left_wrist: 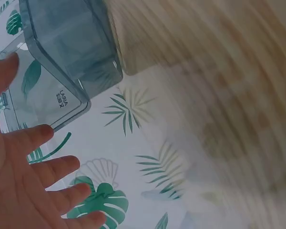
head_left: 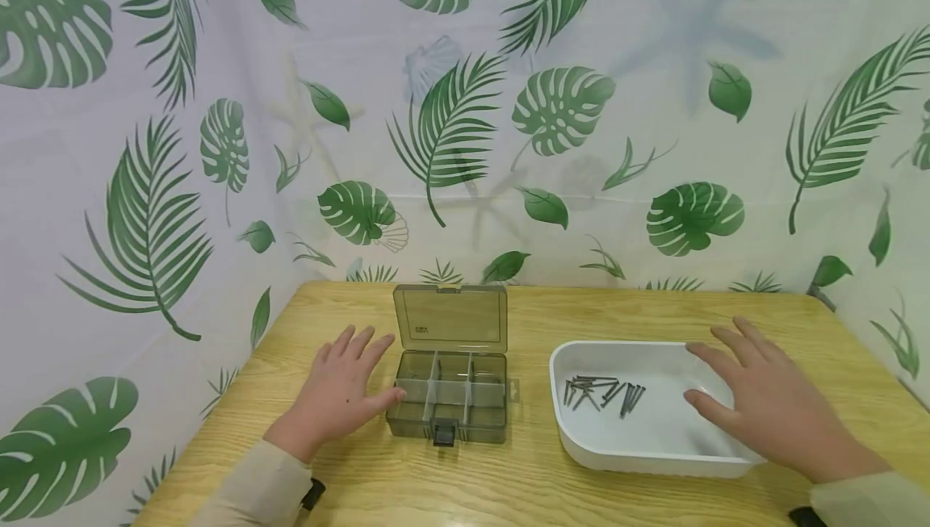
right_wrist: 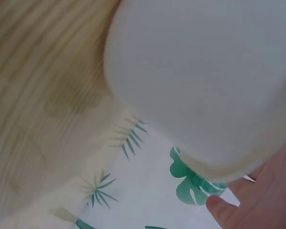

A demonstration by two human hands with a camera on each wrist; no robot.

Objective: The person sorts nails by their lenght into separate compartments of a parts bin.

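Note:
A smoky clear compartment box (head_left: 448, 410) stands on the table with its hinged lid (head_left: 450, 319) raised. Thin dividers split its inside into several compartments. My left hand (head_left: 340, 391) is beside the box's left side, fingers spread, thumb overlapping its edge in the head view. The left wrist view shows the same box (left_wrist: 74, 43) past the thumb and fingertips. To the right is a white plastic tray (head_left: 676, 442) with several dark screws or nails (head_left: 597, 391) lying in its left part. My right hand (head_left: 766, 398) hovers at the tray's right end, fingers apart, holding nothing.
Both things stand on a light wood-grain table (head_left: 526, 470). A white cloth backdrop (head_left: 465, 148) with green leaf prints hangs behind the table and along its sides. The tray sits a short way to the right of the box.

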